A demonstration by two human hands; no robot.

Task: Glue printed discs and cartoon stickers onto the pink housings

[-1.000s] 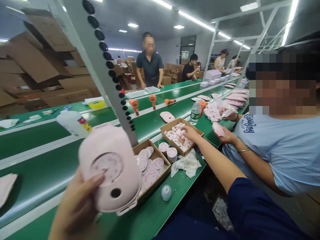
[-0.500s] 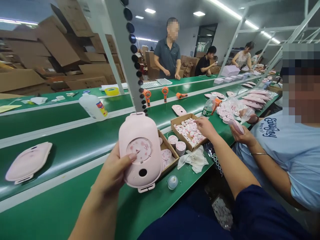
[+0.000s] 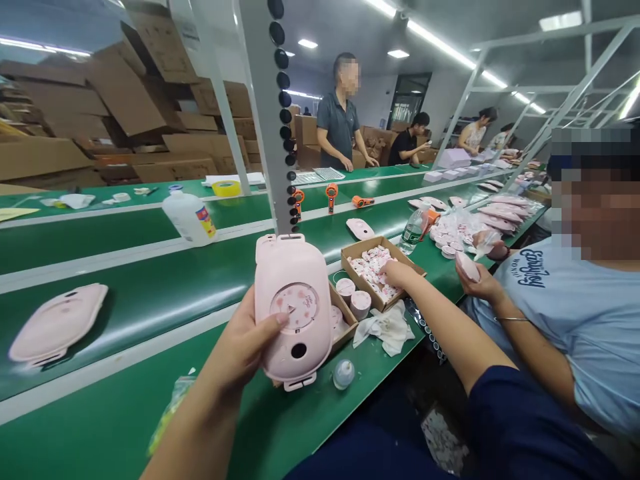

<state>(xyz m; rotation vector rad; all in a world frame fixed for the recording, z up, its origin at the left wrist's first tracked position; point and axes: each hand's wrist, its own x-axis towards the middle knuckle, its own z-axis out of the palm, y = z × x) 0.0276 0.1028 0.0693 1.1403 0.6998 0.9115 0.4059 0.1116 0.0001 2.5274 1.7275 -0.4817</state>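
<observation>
My left hand (image 3: 253,340) grips a pink plastic casing (image 3: 295,267) by its left edge, the thumb resting near a round printed disc (image 3: 295,307) set in its face. A dark round hole shows below the disc. My right hand (image 3: 397,273) reaches into a cardboard tray (image 3: 356,248) of small white-and-pink patterned pieces (image 3: 373,265). Its fingers are bent together among them, and their tips are hidden. Stacks of round printed discs (image 3: 361,303) stand beside this tray. Behind the casing, a second cardboard box (image 3: 350,331) with discs is partly covered.
A small bottle (image 3: 344,375) and a crumpled white cloth (image 3: 387,327) lie near the table edge. Another pink casing (image 3: 60,323) rests at left, near a white bottle (image 3: 190,217). At right, a co-worker (image 3: 555,320) holds a pink casing. A metal post (image 3: 263,113) rises ahead.
My right hand has lowered into the tray, fingers now among the pieces. The casing in my left hand appears slightly further right and lower, while the camera view has shifted.
</observation>
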